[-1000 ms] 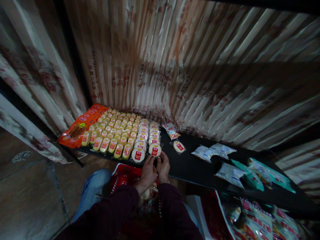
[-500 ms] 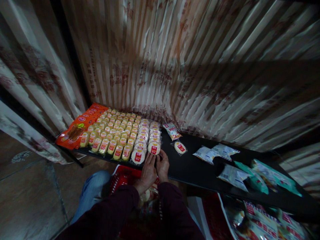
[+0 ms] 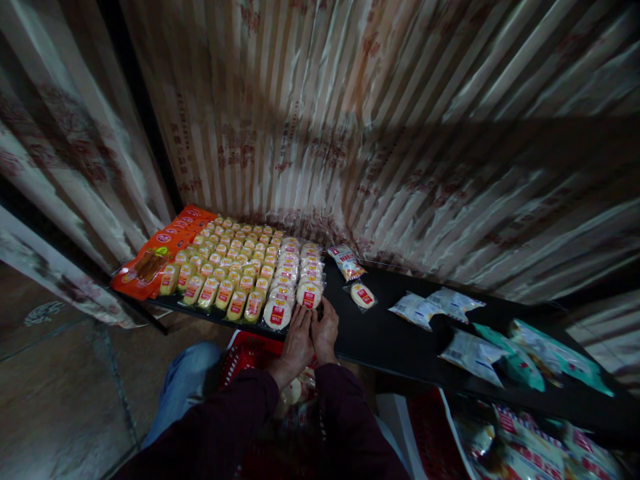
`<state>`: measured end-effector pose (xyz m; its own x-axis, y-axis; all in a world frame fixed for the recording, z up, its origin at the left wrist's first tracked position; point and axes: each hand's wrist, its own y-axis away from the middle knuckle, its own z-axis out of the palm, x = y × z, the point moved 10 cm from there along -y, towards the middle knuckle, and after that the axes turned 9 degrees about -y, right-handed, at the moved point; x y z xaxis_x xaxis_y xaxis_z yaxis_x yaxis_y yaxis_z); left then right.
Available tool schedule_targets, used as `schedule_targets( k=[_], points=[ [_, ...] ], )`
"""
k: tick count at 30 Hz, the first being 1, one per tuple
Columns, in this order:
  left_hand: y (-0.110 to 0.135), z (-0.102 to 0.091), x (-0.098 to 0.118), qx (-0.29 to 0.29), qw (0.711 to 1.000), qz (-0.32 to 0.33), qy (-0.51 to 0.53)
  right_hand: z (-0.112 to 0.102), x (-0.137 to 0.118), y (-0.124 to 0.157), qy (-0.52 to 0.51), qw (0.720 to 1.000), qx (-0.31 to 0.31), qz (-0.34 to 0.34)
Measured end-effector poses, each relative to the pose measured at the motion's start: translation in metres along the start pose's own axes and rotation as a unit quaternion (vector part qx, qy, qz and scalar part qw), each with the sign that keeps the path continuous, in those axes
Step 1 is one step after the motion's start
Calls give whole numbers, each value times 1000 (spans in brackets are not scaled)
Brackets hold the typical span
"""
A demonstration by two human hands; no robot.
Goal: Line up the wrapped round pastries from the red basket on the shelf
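My left hand (image 3: 299,341) and my right hand (image 3: 325,330) are side by side at the front edge of the black shelf (image 3: 370,340). Between their fingertips is the front round white wrapped cracker (image 3: 309,295), with a red label, at the near end of its row. My left fingers are close together along its lower edge, and my right fingers curl at its right side. Just left, another round wrapped cracker (image 3: 277,313) heads the neighbouring row. Further left are several rows of yellow wrapped cakes (image 3: 225,293). My fingertips' undersides are hidden.
Orange snack bags (image 3: 149,265) lie at the shelf's left end. Right of my hands are a loose round cracker (image 3: 363,295), a small snack bag (image 3: 346,262), silvery packets (image 3: 473,355) and green packets (image 3: 560,353). Below are a red basket (image 3: 240,350) and a box of bags (image 3: 453,427).
The view has shifted slightly, so the items on the right appear a little further right. My hands stay at the same cracker, with hardly any movement.
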<state>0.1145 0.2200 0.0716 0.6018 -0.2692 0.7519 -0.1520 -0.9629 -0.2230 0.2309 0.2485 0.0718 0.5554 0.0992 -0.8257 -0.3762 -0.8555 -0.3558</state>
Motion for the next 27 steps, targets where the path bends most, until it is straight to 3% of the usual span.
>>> schedule_targets(
  k=[8,14,17,22,27],
  points=[
    [0,6,0,-9,1000,-3,-11,3,-3,-2,7,999,-38,8],
    [1,4,4,7,1000,5,-20,-5,2,-6,-36,997,-6,64],
    [4,3,9,12,999,21,-26,0,9,-16,-84,991,-24,102],
    [4,13,19,-27,997,64,-38,10,21,-42,-145,977,-47,151],
    [-6,18,14,-18,998,52,-43,22,16,-54,-185,969,-68,147]
  ],
)
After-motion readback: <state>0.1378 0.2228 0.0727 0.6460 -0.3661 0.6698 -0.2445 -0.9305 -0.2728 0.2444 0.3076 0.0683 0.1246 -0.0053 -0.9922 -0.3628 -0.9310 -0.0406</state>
